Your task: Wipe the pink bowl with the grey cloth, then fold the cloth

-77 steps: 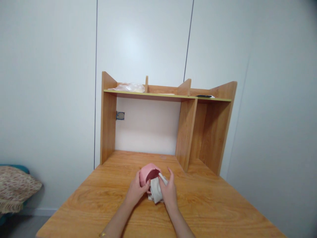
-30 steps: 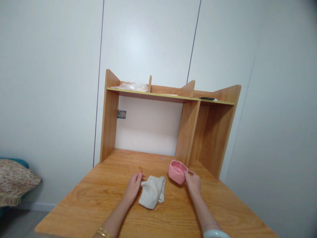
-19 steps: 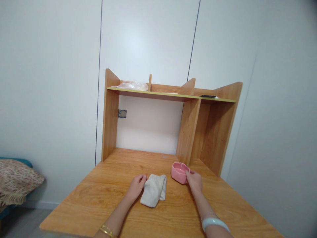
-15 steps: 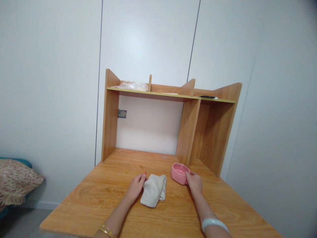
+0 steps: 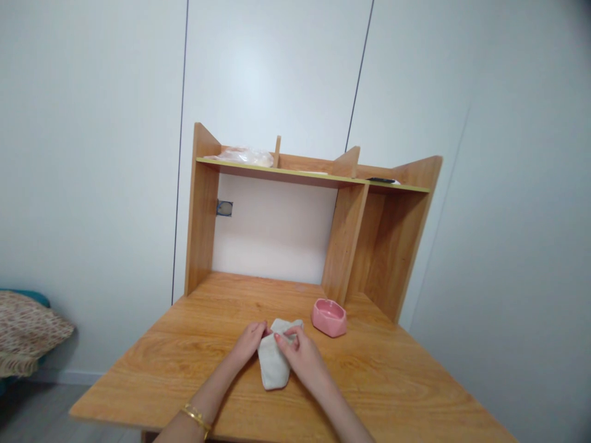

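A folded off-white cloth (image 5: 272,369) lies on the wooden desk (image 5: 184,369) in front of me. My left hand (image 5: 249,341) rests at the cloth's upper left edge, its fingers curled onto the fabric. My right hand (image 5: 298,357) lies over the cloth's right side, thumb and fingers pinching its top. A small pink bowl (image 5: 329,317) stands upright on the desk to the right of the cloth, untouched by either hand.
A wooden hutch (image 5: 346,246) with open compartments stands at the back of the desk. A plastic bag (image 5: 244,155) and a dark flat object (image 5: 381,179) lie on its top shelf. A patterned cushion (image 5: 28,332) is at the far left, off the desk.
My right hand set the pink bowl down at the right and let go, then came back onto the cloth. My left hand stayed at the cloth's edge.
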### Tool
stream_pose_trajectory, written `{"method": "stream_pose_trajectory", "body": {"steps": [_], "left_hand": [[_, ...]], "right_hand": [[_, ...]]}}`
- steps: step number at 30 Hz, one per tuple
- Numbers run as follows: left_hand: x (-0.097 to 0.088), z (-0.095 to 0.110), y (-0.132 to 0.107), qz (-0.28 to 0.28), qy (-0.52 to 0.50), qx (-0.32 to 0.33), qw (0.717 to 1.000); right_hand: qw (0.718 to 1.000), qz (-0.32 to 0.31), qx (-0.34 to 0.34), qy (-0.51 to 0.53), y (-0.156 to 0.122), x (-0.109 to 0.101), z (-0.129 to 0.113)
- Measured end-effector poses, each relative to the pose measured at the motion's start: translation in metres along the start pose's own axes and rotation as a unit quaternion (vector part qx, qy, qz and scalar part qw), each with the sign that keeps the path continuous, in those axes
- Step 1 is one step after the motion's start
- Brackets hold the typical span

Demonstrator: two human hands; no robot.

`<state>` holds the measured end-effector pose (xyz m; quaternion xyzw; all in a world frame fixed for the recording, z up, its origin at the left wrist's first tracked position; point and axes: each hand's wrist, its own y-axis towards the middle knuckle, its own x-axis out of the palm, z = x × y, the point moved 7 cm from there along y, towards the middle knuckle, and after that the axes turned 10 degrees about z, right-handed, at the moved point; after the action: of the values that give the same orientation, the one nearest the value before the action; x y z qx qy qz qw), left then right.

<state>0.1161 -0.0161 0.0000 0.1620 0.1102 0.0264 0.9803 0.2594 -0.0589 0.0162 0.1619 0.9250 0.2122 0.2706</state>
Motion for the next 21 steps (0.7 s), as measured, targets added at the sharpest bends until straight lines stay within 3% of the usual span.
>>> {"method": "stream_pose_trajectory", "body": {"steps": [3, 5, 8, 10, 14, 17, 21], "left_hand": [[0.011, 0.003, -0.004, -0.033, -0.052, -0.030, 0.998], [0.026, 0.003, -0.008, -0.089, -0.103, -0.072, 0.988], [0.042, 0.004, -0.008, -0.164, -0.156, -0.109, 0.968], [0.038, 0.005, 0.001, -0.143, -0.140, -0.086, 0.976], [0.013, 0.005, 0.018, -0.019, 0.035, 0.020, 0.999], [0.009, 0.004, 0.015, -0.014, 0.189, 0.060, 0.980], [0.011, 0.002, 0.008, -0.030, 0.325, 0.011, 0.945]], "right_hand": [[0.999, 0.021, -0.021, -0.017, -0.015, 0.002, -0.008], [0.998, 0.046, -0.029, -0.009, -0.014, -0.006, -0.006], [0.998, 0.048, 0.011, 0.036, -0.001, -0.022, 0.013], [0.994, 0.046, 0.063, 0.075, 0.009, -0.037, 0.033], [0.971, 0.091, 0.136, 0.172, 0.024, -0.082, 0.075], [0.949, 0.115, 0.226, 0.189, 0.028, -0.108, 0.114], [0.935, 0.082, 0.293, 0.184, 0.032, -0.127, 0.142]]}}
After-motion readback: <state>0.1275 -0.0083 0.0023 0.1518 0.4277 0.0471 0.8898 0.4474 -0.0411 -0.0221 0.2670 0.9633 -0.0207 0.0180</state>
